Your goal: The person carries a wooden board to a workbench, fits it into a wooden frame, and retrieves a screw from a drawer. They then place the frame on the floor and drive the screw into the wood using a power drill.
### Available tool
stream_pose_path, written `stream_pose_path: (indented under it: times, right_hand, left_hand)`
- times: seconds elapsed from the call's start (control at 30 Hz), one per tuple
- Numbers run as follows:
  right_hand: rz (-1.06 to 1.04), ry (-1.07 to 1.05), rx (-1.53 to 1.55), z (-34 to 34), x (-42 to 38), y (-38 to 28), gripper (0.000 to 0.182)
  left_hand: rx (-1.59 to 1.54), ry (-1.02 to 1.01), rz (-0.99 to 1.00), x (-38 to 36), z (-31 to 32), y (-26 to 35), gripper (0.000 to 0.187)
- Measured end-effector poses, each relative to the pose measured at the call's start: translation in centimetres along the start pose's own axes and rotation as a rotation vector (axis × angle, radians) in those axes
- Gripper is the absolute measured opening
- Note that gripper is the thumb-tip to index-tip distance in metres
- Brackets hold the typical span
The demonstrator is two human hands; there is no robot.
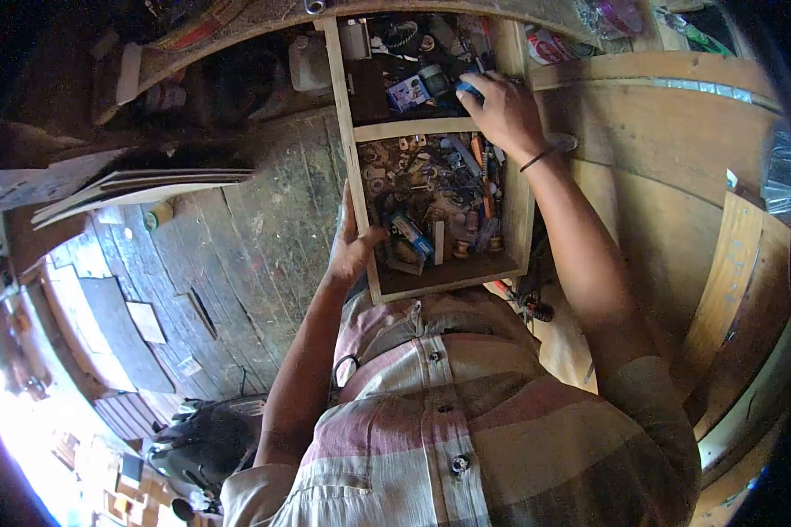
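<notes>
A wooden drawer (350, 149) is pulled out against my body, split by a crosspiece (417, 127) into two compartments. My left hand (353, 252) grips its left wall near the front, thumb over the rim. Over the far compartment, my right hand (501, 110) has its fingers closed around a small blue object (468, 90), mostly hidden by the fingers. Beside it in that compartment lie a small printed box (407, 94) and a dark round-lidded jar (434, 80). The near compartment holds loose metal parts, a blue-and-white packet (411, 233) and an orange-handled tool (488, 189).
The wooden bench edge (264, 39) runs above the drawer. At left, thin boards (141, 186) rest above a plank floor (272, 220), with a black bag (204, 443) lower down. Wooden panels (650, 119) stand at right. A white plastic container (312, 66) sits left of the drawer.
</notes>
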State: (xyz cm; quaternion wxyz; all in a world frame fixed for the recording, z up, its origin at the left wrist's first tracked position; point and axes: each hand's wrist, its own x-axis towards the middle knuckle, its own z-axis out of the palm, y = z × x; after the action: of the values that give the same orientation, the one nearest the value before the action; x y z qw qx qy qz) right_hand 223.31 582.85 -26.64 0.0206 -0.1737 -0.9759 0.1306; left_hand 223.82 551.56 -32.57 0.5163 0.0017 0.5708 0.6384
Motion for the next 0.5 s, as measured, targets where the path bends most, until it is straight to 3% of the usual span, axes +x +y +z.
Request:
stream_pose_path:
  times: [0.2,0.27,0.3,0.33,0.4,0.5]
  right_hand:
    - [0.002,-0.067,-0.025,1.1,1.0,1.3,0.03]
    - [-0.059,0.123,0.368,3.4,2.0,3.0,0.031]
    - [0.21,-0.086,0.138,-1.0,2.6,0.9,0.031]
    - [0.055,0.166,0.361,1.9,3.2,3.4,0.034]
    - [0.16,0.116,0.172,-0.8,4.1,2.1,0.037]
    - [0.231,0.153,0.202,-0.4,5.6,1.8,0.036]
  left_hand:
    - [0.023,0.008,0.047,0.4,-0.7,-1.8,0.103]
    - [0.049,0.016,0.041,0.7,-0.9,-2.2,0.105]
    - [0.074,0.022,0.04,0.7,-0.9,-2.2,0.105]
    - [0.069,0.02,0.047,0.6,-0.9,-2.3,0.105]
    - [0.058,0.016,0.061,0.4,-0.8,-1.7,0.105]
    - [0.028,0.014,0.024,-0.2,-0.3,-0.9,0.103]
